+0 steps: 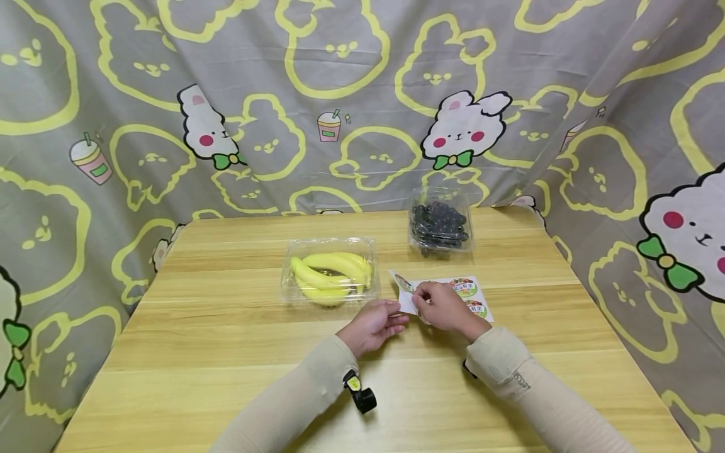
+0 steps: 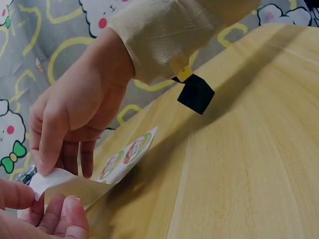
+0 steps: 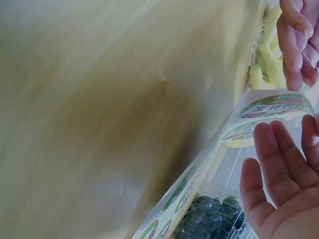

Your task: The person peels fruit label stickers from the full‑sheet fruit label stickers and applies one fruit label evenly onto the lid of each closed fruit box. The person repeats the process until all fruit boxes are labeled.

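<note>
A white sheet of round, colourful fruit stickers [image 1: 480, 296] is held above the table, its left end bent upward. My left hand [image 1: 374, 326] pinches the sheet's near left edge between thumb and forefinger. With thumb and fingertips, my right hand [image 1: 444, 305] grips the bent part, just right of the left hand. In the left wrist view the sheet [image 2: 132, 154] curves down from both hands. The right wrist view shows printed labels on the sheet [image 3: 271, 105] beside the right hand's fingers [image 3: 274, 164].
A clear plastic box of bananas [image 1: 331, 274] stands left of the sheet. Behind the sheet, a clear box of dark grapes [image 1: 438, 226] sits near the table's back edge. A patterned curtain [image 1: 362, 94] hangs behind and beside the wooden table [image 1: 215, 340].
</note>
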A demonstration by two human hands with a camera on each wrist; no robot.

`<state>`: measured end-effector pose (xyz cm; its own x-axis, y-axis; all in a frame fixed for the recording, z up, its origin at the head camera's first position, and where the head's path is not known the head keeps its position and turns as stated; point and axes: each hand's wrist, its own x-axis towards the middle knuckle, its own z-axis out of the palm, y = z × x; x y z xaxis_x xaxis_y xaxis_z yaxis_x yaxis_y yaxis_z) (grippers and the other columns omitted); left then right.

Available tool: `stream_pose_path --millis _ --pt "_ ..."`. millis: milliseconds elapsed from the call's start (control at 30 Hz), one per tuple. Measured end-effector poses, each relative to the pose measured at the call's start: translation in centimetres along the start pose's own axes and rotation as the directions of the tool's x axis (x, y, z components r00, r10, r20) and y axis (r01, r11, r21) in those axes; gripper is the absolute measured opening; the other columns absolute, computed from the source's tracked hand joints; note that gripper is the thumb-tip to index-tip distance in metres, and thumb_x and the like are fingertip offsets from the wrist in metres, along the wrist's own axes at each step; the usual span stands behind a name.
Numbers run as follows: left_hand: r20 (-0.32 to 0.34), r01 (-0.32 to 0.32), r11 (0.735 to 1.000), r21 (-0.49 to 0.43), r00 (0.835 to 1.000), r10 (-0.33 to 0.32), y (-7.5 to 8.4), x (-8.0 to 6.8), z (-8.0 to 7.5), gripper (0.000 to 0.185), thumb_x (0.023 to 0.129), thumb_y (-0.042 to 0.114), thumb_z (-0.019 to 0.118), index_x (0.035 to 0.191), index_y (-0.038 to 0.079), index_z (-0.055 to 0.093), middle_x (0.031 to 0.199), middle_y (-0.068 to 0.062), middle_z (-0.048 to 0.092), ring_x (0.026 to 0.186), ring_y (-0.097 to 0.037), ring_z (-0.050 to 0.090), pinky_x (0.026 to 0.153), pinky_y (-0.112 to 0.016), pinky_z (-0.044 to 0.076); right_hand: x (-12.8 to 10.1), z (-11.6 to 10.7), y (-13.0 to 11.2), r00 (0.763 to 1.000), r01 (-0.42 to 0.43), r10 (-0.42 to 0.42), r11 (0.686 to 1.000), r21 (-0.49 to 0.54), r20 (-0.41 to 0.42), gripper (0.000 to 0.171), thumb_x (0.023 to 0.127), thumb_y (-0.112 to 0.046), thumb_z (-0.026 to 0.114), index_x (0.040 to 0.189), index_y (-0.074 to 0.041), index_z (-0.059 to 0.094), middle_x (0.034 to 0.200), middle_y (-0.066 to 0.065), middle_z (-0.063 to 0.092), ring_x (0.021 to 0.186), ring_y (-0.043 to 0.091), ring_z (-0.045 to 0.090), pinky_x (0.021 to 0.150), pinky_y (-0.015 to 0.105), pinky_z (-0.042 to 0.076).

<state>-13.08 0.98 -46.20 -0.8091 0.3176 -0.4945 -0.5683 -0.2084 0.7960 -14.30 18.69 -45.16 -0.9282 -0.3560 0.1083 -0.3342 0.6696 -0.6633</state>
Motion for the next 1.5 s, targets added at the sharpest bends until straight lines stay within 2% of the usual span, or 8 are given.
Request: stream_pose_path --millis 233,467,800,1033,1300,1500 --pt "0.0 0.003 1.0 0.0 1.0 -0.003 0.0 -0.1 0.0 0.025 0.1 0.007 0.048 0.119 -0.009 0.053 0.092 -0.01 0.061 0.081 -0.016 0.06 0.085 -0.033 0.053 0.0 -0.2 0.4 1.0 0.016 -0.016 1.0 -0.009 -0.013 0.011 0.091 -0.007 0.06 0.082 -0.009 0.067 0.082 0.0 0.068 0.071 0.01 0.057 0.067 0.032 0.05" --pt "-0.014 0.008 1.0 -0.002 1.0 -0.008 0.0 0.0 -0.1 0.024 0.1 0.005 0.049 0.118 -0.009 0.053 0.09 -0.01 0.062 0.081 -0.017 0.061 0.082 -0.032 0.054 0.0 -0.3 0.6 1.0 0.008 -0.008 1.0 -0.015 -0.018 0.011 0.092 -0.007 0.06 0.085 -0.007 0.069 0.084 0.002 0.069 0.074 0.013 0.061 0.069 0.034 0.052" --pt "-0.021 0.005 1.0 -0.015 1.0 -0.006 0.1 0.1 -0.1 0.025 0.099 0.005 0.049 0.12 -0.01 0.052 0.092 -0.012 0.063 0.084 -0.019 0.062 0.087 -0.035 0.053 0.0 -0.7 0.9 0.999 -0.016 0.015 1.0 -0.02 -0.034 0.012 0.092 -0.009 0.059 0.083 -0.01 0.068 0.081 -0.002 0.067 0.079 0.016 0.062 0.075 0.039 0.053" --pt "-0.019 -0.005 0.999 -0.051 1.0 0.004 0.1 0.1 -0.1 0.028 0.099 0.002 0.049 0.122 -0.014 0.05 0.102 -0.018 0.062 0.094 -0.025 0.062 0.097 -0.039 0.048 -0.1 -0.9 1.0 0.999 -0.042 0.042 0.999 -0.006 -0.024 0.013 0.094 -0.011 0.058 0.086 -0.009 0.068 0.085 0.0 0.068 0.083 0.02 0.064 0.078 0.042 0.053" --pt "-0.012 -0.012 0.997 -0.074 1.0 0.011 0.0 0.2 0.0 0.028 0.099 0.001 0.047 0.122 -0.015 0.048 0.111 -0.022 0.06 0.107 -0.033 0.059 0.101 -0.042 0.045 -0.2 -1.1 1.1 0.998 -0.055 0.055 0.998 -0.006 -0.029 0.013 0.093 -0.013 0.058 0.087 -0.008 0.069 0.084 0.0 0.068 0.079 0.017 0.062 0.074 0.04 0.052" --pt "-0.013 0.001 0.997 -0.072 1.0 -0.002 0.0 0.2 -0.1 0.027 0.099 0.002 0.048 0.121 -0.013 0.049 0.109 -0.021 0.06 0.11 -0.034 0.058 0.1 -0.043 0.045 -0.2 -1.2 1.5 0.998 -0.047 0.046 0.999 -0.018 -0.04 0.013 0.093 -0.012 0.058 0.087 -0.008 0.068 0.082 -0.001 0.067 0.08 0.018 0.063 0.075 0.04 0.053"
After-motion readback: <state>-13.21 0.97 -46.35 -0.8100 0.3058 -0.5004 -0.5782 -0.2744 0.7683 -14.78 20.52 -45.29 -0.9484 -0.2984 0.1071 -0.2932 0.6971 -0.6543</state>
